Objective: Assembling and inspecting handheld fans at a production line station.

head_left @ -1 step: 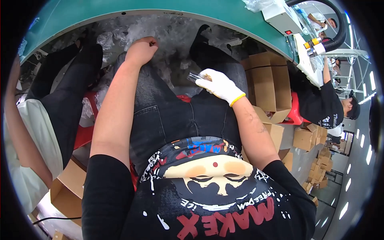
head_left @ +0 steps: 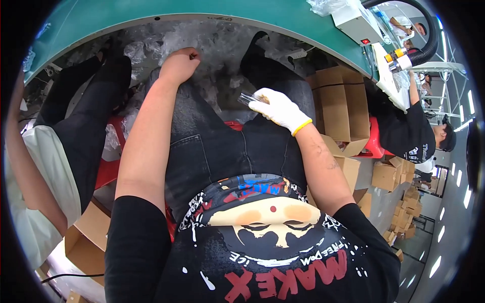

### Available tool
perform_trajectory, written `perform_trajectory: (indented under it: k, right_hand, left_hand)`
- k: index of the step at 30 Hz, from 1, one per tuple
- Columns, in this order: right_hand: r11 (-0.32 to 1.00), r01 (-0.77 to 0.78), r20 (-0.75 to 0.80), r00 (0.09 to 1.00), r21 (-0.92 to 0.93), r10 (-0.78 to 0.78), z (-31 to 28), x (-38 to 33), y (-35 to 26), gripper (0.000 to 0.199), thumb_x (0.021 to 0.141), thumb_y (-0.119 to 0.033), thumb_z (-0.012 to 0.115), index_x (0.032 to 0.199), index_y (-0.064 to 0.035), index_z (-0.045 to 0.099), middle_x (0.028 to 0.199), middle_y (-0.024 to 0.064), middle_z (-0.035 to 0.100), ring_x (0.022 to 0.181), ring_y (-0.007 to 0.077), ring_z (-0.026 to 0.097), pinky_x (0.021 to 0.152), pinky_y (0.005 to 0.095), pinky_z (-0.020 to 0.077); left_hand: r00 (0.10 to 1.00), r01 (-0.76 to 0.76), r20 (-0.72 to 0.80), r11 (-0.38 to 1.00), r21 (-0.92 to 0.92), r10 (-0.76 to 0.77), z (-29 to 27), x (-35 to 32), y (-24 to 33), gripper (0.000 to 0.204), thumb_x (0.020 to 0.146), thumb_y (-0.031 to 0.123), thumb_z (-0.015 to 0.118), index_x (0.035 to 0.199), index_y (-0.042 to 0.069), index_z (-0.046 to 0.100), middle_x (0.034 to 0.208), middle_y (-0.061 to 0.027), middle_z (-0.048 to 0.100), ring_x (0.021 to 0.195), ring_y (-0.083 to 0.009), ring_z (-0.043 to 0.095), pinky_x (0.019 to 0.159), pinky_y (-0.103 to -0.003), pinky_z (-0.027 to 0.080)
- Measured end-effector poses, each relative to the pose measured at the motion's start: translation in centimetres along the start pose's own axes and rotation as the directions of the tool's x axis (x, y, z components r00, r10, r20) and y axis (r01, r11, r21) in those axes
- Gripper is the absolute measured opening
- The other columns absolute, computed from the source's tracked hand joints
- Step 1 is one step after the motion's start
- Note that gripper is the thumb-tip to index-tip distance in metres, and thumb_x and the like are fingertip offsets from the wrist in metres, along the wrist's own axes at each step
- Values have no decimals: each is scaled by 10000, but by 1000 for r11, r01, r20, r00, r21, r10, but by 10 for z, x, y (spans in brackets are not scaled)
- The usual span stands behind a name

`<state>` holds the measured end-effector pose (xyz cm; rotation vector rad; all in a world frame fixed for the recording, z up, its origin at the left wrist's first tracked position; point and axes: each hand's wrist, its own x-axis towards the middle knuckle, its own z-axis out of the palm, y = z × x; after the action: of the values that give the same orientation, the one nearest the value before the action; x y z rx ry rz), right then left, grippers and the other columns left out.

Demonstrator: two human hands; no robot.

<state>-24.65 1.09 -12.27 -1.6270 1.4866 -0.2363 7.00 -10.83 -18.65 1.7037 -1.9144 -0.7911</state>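
Observation:
My left hand (head_left: 180,66) is bare and loosely curled above my left knee, below the table's edge. Its thumb lies near the bent forefinger, and nothing shows between them. A white knitted glove with a yellow cuff covers my right hand (head_left: 279,110), which is over my right thigh. Between its thumb and fingers is a small, clear, shiny piece with dark edges (head_left: 245,98), its end sticking out to the left. The glove hides the rest of that piece, so its kind cannot be told. Brown stains mark the glove's fingers.
A green table (head_left: 101,25) curves across the top. Crumpled clear plastic (head_left: 202,40) covers the floor beneath. Open cardboard boxes (head_left: 331,108) stand at my right. A white device (head_left: 356,28) and black hose (head_left: 429,43) are on the right. People sit on both sides.

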Motion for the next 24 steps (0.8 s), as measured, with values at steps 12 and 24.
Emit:
perform_trajectory:
  k: [12, 24]
  right_hand:
    - [997, -10, 69, 997, -80, 15, -8, -4, -21, 345, 927, -359, 764, 1081, -59, 692, 914, 91, 707, 861, 195, 657, 809, 356, 527]
    - [832, -246, 366, 929, 498, 55, -2, 89, -5, 294, 886, -323, 822, 924, -62, 693, 695, 17, 604, 541, 111, 533, 496, 306, 423]
  left_hand:
    - [995, 90, 25, 990, 106, -94, -4, 13, -2, 322, 920, 374, 649, 1121, 146, 756, 1116, -144, 754, 1074, -360, 704, 919, -447, 554]
    - [999, 15, 24, 967, 256, -22, 13, 1, 32, 274, 910, 372, 609, 992, 160, 762, 977, -151, 766, 920, -383, 731, 824, -528, 578]
